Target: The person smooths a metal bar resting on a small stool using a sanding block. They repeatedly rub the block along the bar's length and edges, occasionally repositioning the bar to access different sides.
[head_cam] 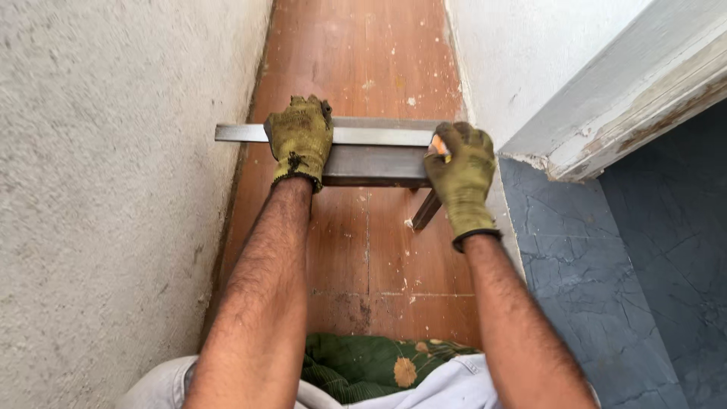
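Down on our knees, we have both gloved hands on a grey metal bar (375,161) lying across the narrow strip of brown floor (356,60). Our left hand (301,140) is curled over its top near the left end, fingers wrapped down the far side, which seems meant to pin it flat. Our right hand (463,176) is closed at the right end around something small and orange (439,146), perhaps a pencil or knife; we cannot tell which. A thinner metal strip (242,133) juts out to the left until it nearly meets the rough plaster wall (98,189). To the right rise a white wall (515,53) and a chipped door frame (628,98), with grey tiles (606,265) below. Near us, a green cushion (363,367) lies under our knees.
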